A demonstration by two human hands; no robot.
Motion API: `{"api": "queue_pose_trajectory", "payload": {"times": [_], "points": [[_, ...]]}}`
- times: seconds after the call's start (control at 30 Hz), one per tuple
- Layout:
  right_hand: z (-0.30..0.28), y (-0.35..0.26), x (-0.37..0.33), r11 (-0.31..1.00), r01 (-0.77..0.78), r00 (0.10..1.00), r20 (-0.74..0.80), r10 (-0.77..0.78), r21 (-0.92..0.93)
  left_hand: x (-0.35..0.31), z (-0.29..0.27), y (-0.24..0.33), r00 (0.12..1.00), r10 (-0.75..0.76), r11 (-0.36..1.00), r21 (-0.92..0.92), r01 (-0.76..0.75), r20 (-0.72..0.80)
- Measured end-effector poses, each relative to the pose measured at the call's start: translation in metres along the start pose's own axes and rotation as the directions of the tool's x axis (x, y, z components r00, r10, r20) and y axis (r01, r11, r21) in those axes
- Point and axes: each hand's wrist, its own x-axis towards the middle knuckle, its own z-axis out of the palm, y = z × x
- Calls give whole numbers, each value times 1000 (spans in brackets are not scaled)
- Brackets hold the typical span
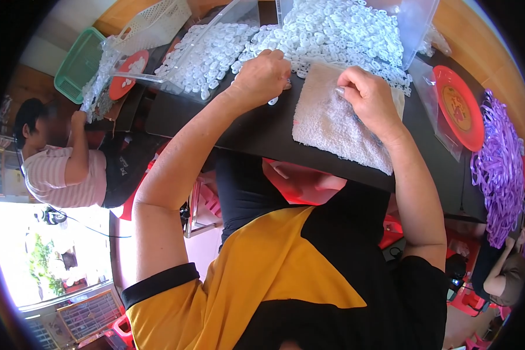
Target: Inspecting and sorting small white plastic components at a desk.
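Your left hand (pixel 261 77) left of terry towel (pixel 326 125), right hand (pixel 372 99) over it; fingers curled, can't tell grip. White oval rings (pixel 344 32) beyond towel likely remain; finished share unclear.

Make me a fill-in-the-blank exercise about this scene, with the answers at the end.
1. The person's ____ hand is over the pale cloth.
2. The small pieces heaped on the table are ____.
3. The ribbons at the far right are ____.
4. The leftmost basket is ____.

Missing words: right; white; purple; green.
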Motion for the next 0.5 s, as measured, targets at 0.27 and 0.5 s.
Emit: {"api": "queue_pose_trajectory", "payload": {"times": [0.27,0.5], "points": [[-1,0,0,999,34,999,-5,-35,-10,7,5,-2,998,-23,1000,-3,23,52],[-1,0,0,999,41,999,-6,-41,-19,2,-3,-2,993,-92,996,17,90,79]]}}
